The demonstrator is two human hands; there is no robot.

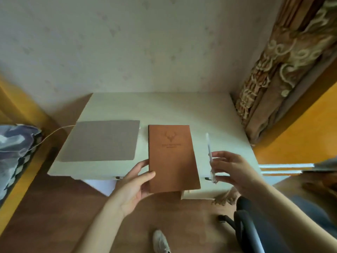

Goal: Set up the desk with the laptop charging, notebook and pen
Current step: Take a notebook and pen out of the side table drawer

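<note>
A closed grey laptop [101, 140] lies on the left of the pale desk [164, 108], with a thin cable [54, 132] running off its left side toward the bed. A brown notebook [173, 157] with a deer emblem sits at the desk's middle, its near end past the front edge. My left hand [135, 187] grips the notebook's lower left corner, thumb on the cover. My right hand [231, 170] pinches a clear white pen [209, 154] that points away from me, just right of the notebook.
A wall stands behind the desk. A patterned curtain [273, 73] hangs at the right. Bedding [16, 148] lies at the left. A black chair [249, 229] stands at the lower right, and a shoe [161, 241] shows on the wooden floor.
</note>
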